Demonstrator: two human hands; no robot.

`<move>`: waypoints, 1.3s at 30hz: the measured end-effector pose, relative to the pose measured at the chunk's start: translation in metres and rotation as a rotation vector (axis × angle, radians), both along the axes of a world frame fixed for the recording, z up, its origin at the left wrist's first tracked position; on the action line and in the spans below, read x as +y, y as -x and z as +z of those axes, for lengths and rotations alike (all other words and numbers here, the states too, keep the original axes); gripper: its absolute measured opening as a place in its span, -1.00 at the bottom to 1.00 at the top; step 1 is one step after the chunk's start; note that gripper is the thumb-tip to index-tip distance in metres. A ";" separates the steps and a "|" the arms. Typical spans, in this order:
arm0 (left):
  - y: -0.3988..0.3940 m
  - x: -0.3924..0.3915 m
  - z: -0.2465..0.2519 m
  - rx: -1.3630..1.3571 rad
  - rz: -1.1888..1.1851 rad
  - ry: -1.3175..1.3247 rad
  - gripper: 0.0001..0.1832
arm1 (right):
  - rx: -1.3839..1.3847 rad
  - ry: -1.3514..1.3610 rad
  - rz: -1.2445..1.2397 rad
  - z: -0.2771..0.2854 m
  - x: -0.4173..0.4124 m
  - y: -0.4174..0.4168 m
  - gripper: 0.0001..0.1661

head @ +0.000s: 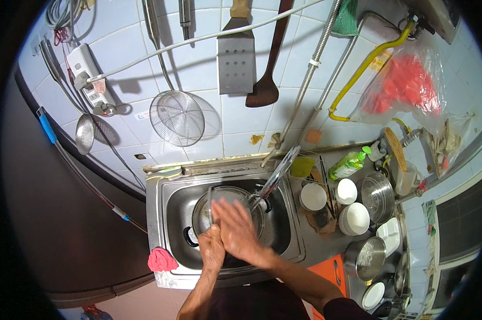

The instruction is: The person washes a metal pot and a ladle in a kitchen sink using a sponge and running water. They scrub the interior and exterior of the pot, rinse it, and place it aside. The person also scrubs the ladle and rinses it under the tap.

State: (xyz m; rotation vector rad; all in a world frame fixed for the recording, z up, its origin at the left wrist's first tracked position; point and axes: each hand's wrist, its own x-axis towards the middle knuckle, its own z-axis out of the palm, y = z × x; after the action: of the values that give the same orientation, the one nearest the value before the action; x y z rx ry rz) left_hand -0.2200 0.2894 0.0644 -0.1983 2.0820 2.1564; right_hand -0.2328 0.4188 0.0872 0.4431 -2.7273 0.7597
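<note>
In the stainless steel sink point(181, 200) stands a metal pot point(199, 212) with black handles, below a chrome faucet point(279, 172). My left hand point(212, 246) is closed around the lower end of a thin, long utensil point(210, 204), perhaps a knife, held over the pot. Beside it, my right hand point(235, 230) is blurred, its fingers stretched out and its palm close to the utensil and my left thumb. Whether the right hand touches the utensil cannot be told. A crumpled red cloth point(162, 260) lies at the sink's near left corner.
Right of the sink stand white bowls point(354, 219), a green dish soap bottle point(349, 164), a steel colander point(376, 198) and a steel pot point(364, 258). A wire strainer point(177, 119) and slotted turner point(236, 64) hang on the tiled wall. A dark fridge-like surface point(73, 212) borders the left.
</note>
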 end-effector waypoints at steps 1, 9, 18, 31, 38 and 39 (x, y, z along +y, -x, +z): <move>0.004 0.002 0.002 -0.028 0.039 -0.049 -0.37 | 0.020 0.023 0.035 -0.002 -0.011 -0.016 -0.48; 0.027 0.031 0.027 -0.177 0.280 -0.341 -0.27 | 0.345 -0.140 0.093 -0.030 0.014 -0.053 -0.56; 0.016 0.003 0.024 -0.059 0.178 -0.118 -0.52 | -0.635 1.094 -0.140 -0.076 0.067 0.041 -0.26; 0.016 -0.011 0.023 -0.179 0.391 -0.503 -0.52 | 0.143 0.077 -0.046 -0.011 -0.015 -0.036 -0.31; 0.015 -0.031 0.012 -0.358 0.390 -0.810 -0.42 | 0.061 0.622 -0.455 -0.051 0.002 -0.052 -0.02; 0.018 -0.037 0.017 -0.423 0.371 -0.811 -0.43 | 0.074 0.726 -0.580 -0.079 0.009 -0.055 -0.09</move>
State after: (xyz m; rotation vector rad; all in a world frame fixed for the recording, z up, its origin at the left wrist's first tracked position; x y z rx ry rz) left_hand -0.2383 0.2520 0.0817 -0.8866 0.9008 2.6577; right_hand -0.1781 0.4275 0.0084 -0.4435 -2.1092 1.3934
